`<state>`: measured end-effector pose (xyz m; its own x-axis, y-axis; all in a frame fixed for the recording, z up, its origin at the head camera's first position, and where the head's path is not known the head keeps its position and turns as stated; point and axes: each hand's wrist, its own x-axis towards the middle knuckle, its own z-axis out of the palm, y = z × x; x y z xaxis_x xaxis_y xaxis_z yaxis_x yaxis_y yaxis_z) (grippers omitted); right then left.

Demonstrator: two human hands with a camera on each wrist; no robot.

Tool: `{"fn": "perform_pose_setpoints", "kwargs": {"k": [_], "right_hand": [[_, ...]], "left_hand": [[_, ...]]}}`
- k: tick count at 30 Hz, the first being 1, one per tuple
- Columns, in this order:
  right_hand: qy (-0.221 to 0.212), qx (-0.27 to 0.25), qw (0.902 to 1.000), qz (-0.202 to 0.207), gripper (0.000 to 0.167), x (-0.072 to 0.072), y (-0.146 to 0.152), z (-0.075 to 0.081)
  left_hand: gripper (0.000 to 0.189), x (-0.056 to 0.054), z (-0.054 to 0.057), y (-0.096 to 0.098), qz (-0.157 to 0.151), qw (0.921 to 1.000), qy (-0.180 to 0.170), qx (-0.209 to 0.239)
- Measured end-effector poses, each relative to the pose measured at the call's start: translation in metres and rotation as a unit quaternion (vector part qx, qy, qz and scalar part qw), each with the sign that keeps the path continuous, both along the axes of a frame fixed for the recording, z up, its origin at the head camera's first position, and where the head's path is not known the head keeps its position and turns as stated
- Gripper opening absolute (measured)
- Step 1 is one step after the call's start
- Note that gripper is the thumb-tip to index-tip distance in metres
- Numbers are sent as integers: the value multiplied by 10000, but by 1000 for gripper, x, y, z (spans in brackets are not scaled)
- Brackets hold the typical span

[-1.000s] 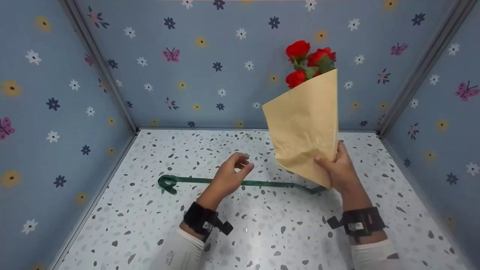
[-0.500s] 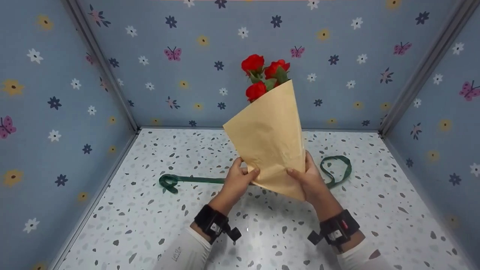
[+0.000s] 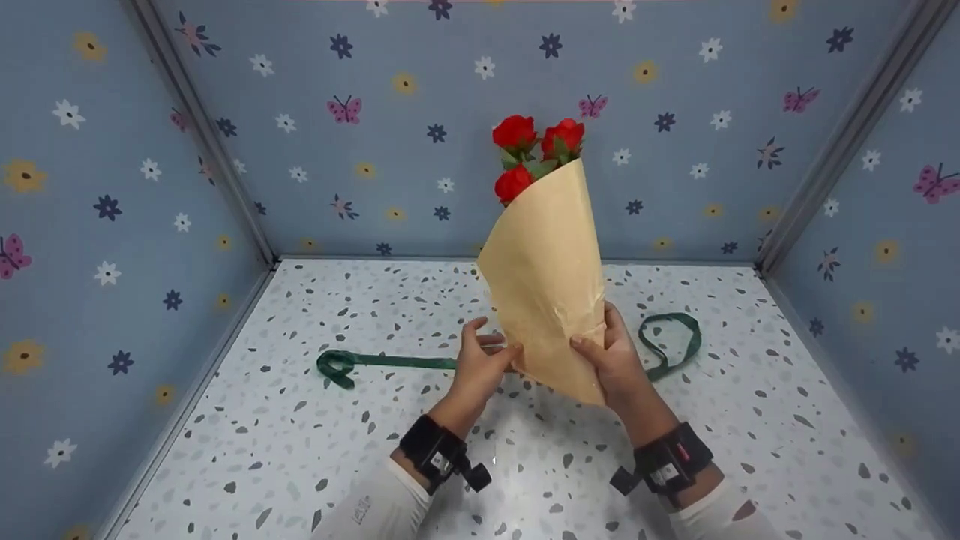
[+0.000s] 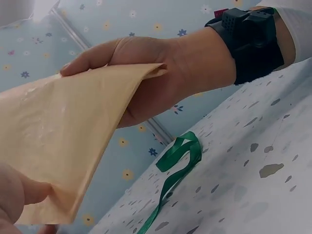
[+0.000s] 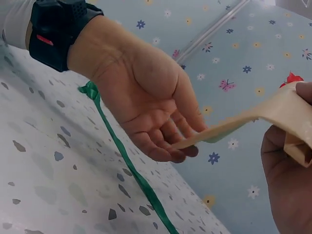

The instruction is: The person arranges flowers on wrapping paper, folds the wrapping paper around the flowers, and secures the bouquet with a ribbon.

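Held up over the table is a bouquet of red roses (image 3: 514, 133) in tan wrapping paper (image 3: 546, 262). My right hand (image 3: 621, 364) grips the paper's lower right side, its thumb across the front and its fingers behind. At the lower left edge, my left hand (image 3: 480, 371) pinches the paper between thumb and fingertips; the right wrist view shows this paper edge (image 5: 219, 130) drawn out between them. The rose stems are hidden inside the wrap. Beneath both hands a green ribbon (image 3: 405, 361) lies across the table, its middle hidden behind the left hand and paper.
The white speckled table (image 3: 300, 465) is enclosed by blue walls (image 3: 420, 45) printed with flowers and butterflies. One ribbon end is curled at the left, and a wide ribbon loop (image 3: 697, 334) lies at the right. Black camera straps (image 3: 435, 454) sit on both wrists.
My right hand has brought the bouquet left and slightly down to the middle. My left hand has taken hold of the paper's left edge, which now curves inward round the roses.
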<state>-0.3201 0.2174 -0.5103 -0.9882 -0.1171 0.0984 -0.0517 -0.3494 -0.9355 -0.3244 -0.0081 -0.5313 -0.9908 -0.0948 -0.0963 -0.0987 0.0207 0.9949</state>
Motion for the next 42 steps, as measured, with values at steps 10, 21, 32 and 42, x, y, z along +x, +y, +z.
{"fn": "perform_pose_setpoints", "kwargs": {"k": [10, 21, 32, 42], "right_hand": [[-4, 203, 9993, -311, 76, 3, -13, -5], [66, 726, 9963, 447, 85, 16, -47, -21], [787, 2135, 9736, 178, 76, 22, -58, -32], [2455, 3959, 8635, -1933, 96, 31, -55, -30]], "left_hand": [[46, 21, 22, 18, -747, 9850, 1535, 242], [71, 6, 17, 1, -1385, 9631, 736, 2188], [72, -1, 19, 1, -52, 9533, -33, 3018], [70, -2, 19, 0, 31, 9508, 306, 3082]]}}
